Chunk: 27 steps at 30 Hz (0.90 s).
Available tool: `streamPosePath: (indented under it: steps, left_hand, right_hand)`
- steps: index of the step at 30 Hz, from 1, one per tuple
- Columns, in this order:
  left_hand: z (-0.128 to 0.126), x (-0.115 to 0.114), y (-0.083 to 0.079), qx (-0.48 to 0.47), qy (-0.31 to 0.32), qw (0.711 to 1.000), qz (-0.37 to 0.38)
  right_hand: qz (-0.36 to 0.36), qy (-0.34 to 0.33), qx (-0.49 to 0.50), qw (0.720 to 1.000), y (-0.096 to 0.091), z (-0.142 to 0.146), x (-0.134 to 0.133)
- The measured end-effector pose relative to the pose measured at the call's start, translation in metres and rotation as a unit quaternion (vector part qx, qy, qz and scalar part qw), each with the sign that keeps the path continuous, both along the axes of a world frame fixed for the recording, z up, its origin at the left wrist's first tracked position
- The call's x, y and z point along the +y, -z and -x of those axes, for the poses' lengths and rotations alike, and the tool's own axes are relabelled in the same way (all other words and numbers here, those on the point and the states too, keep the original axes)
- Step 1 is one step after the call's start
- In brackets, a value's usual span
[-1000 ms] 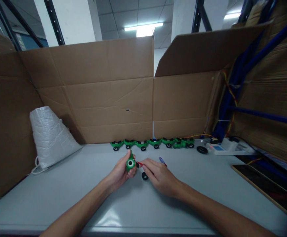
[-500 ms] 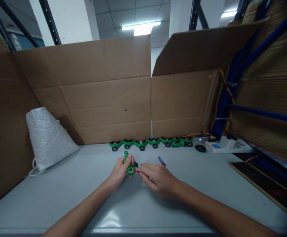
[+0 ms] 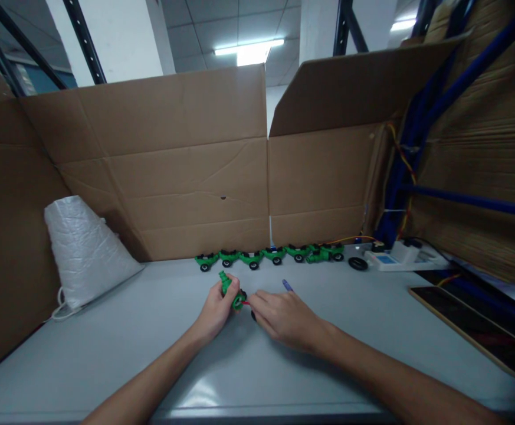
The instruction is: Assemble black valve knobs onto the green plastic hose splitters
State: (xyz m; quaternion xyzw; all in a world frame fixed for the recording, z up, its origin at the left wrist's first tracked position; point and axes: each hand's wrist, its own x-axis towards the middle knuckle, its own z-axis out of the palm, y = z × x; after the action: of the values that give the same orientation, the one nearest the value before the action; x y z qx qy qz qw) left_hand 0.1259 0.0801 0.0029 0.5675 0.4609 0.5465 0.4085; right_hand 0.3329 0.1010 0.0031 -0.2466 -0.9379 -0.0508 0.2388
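My left hand (image 3: 219,303) is closed around a green toy vehicle part (image 3: 225,282), with a ring-like opening (image 3: 238,302) at its lower end and a small black piece beside it. My right hand (image 3: 280,316) pinches a slim pen-like tool (image 3: 287,285), whose blue end sticks out above the knuckles. Its red tip meets the green ring; the middle is hidden by my fingers. Below the right fingertips shows a small dark piece (image 3: 253,316), too small to name. Behind both hands stands a row of green toy vehicles (image 3: 251,260) with black wheels.
At the back right lie a black ring (image 3: 358,264) and a white power strip (image 3: 403,260) with cables. A dark flat panel (image 3: 474,330) lies at the right edge. To the left rests a silvery padded bag (image 3: 87,254). Cardboard walls (image 3: 186,183) enclose the grey table (image 3: 120,348).
The green part has tilted in my left hand, its top leaning further left and its ring turned. The red tip stays at the ring. The whole view has shifted slightly.
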Motion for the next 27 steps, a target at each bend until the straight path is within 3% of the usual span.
streamPosePath:
  steps: [5, 13, 27]
  left_hand:
    - [-0.001, 0.003, 0.008, 0.001, -0.026, 0.999, 0.026]
    - [-0.001, 0.001, 0.009, 0.027, -0.019, 0.998, 0.061]
    - [0.001, 0.003, 0.016, 0.017, 0.040, 0.994, 0.098]
  right_hand:
    - [-0.023, 0.026, -0.023, 0.999, 0.002, 0.005, -0.003]
    - [-0.172, 0.057, -0.012, 0.983, -0.002, 0.009, -0.003]
    - [-0.194, -0.011, 0.001, 0.981, 0.006, 0.004, 0.002]
